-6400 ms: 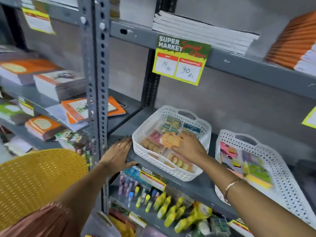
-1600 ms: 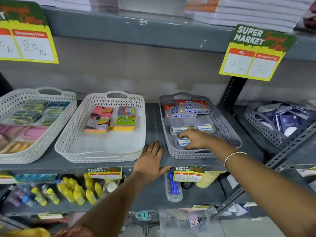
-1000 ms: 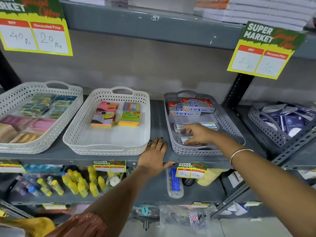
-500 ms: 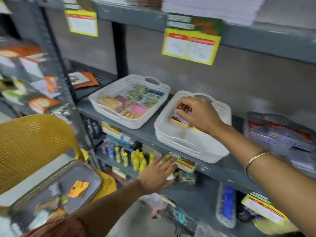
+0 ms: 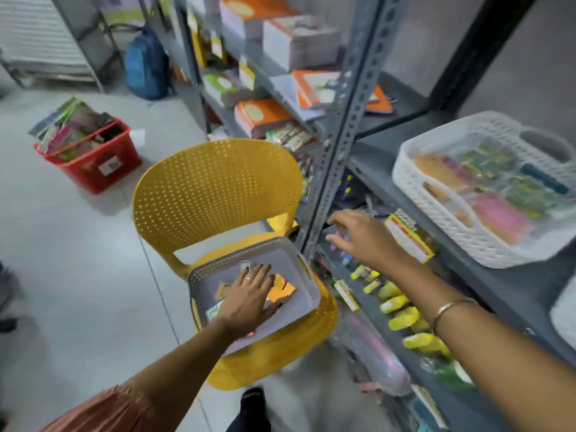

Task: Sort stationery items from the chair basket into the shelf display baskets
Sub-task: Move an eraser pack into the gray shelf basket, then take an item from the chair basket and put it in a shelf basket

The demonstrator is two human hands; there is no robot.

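Now, left hand [image 5: 249, 296]: I lay it flat, fingers spread, in the chair basket [image 5: 307, 294] to pick stock.
Right hand [image 5: 358, 236]: open, empty, free for shelving.

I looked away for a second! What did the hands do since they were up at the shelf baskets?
The left hand came off the shelf edge and now lies spread over the items in the grey basket on the yellow chair. The right hand left the white shelf baskets and hangs open and empty by the shelf post. The white basket on the shelf stays full.
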